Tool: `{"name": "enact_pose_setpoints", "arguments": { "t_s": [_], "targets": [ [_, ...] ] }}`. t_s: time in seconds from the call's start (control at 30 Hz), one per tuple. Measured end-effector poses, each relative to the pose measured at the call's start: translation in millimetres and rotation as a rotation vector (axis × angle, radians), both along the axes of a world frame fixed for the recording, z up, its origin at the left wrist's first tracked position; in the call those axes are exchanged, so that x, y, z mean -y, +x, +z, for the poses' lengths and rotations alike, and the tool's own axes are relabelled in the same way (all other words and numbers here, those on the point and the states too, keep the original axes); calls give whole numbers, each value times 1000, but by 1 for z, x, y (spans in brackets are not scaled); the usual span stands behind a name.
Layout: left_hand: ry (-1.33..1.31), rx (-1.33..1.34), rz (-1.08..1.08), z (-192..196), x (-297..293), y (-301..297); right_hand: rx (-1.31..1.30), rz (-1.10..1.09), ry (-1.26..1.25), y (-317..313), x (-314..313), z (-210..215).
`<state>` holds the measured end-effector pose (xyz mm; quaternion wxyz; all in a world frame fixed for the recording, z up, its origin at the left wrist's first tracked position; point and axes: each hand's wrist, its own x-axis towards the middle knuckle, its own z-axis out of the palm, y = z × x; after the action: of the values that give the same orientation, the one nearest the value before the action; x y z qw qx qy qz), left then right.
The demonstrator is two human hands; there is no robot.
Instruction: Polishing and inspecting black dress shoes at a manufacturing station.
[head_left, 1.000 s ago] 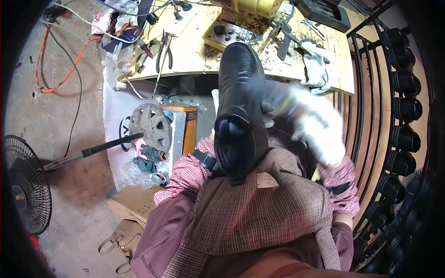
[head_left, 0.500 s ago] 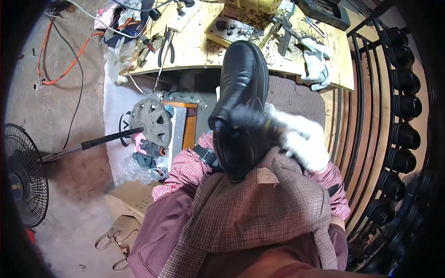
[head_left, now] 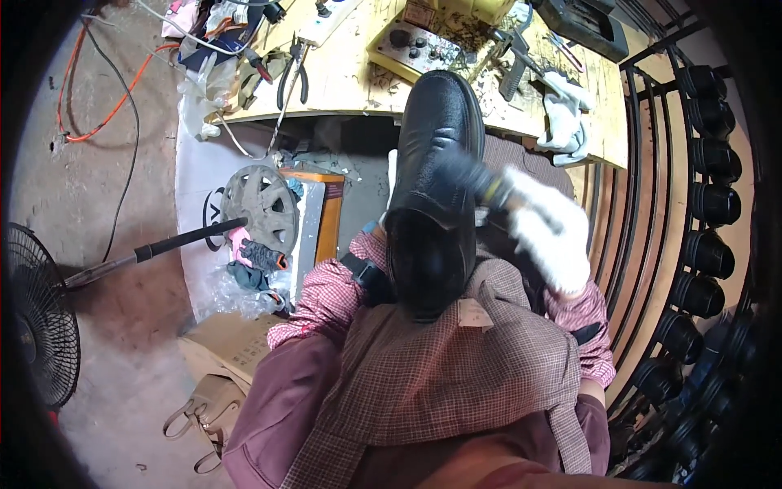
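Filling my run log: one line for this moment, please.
left hand: inside black shoe | right hand: white glove, on shoe, blurred | checked cloth on lap

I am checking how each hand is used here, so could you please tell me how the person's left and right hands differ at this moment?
The right hand is in full view in a white glove, blurred, pressing a dark brush-like tool to the side of the black shoe. The left hand is almost wholly hidden behind the shoe; only a pale strip shows at the shoe's left edge. Both arms wear checked sleeves.
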<state>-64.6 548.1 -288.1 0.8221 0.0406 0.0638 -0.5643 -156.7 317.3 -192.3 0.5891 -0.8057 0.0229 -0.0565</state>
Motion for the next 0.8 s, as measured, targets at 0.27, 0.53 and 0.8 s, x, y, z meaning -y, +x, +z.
{"name": "enact_pose_setpoints", "arguments": {
  "t_s": [0.27, 0.53, 0.8],
  "targets": [
    [-57, 10, 32, 6, -8, 4, -149, -62, 68, 1, -2, 2],
    [-293, -74, 149, -68, 3, 8, 34, -420, -350, 47, 40, -25],
    [499, 293, 359, -11, -11, 72, 1, -209, -1395, 118, 111, -80]
  ]
}}
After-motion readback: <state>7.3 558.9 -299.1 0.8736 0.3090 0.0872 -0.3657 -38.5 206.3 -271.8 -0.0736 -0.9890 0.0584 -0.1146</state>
